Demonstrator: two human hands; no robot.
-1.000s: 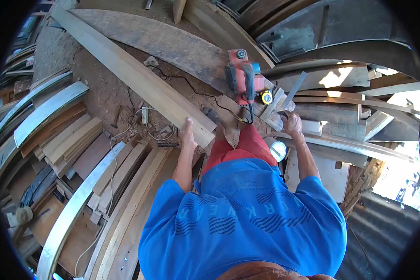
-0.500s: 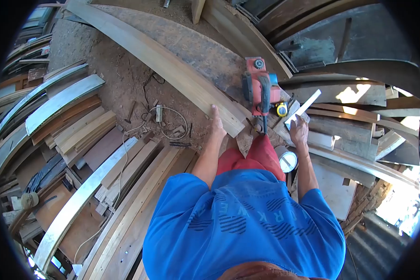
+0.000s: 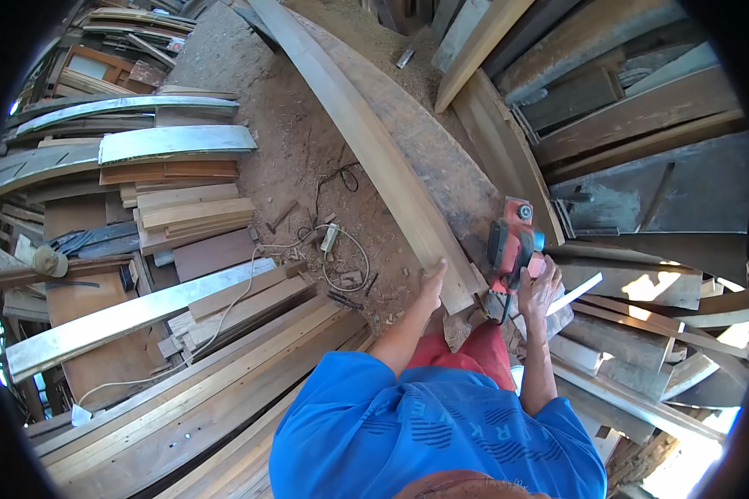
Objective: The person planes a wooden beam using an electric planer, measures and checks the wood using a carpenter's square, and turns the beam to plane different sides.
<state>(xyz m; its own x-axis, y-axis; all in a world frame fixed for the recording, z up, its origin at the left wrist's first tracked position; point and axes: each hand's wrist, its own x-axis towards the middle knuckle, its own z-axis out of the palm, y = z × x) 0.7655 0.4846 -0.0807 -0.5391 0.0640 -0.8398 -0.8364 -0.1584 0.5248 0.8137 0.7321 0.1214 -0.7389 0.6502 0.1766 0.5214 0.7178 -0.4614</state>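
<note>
A long pale wooden plank runs from the top of the view down to my knees, beside a wide, dusty board. My left hand rests at the plank's near end, thumb on its top face and the other fingers hidden by the edge. A red electric planer lies on the wide board's near end. Against the planer's rear is my right hand, its fingers partly hidden, so its hold cannot be made out. A metal ruler lies just right of that hand.
Stacked boards fill the left side. A hammer and a power strip with a looped cord lie on the dirt floor. More planks are piled at the right. A beam leans at the top.
The view has turned, shifting the scene. My right hand has left the ruler and moved to the planer's rear. My left hand stays at the plank's near end.
</note>
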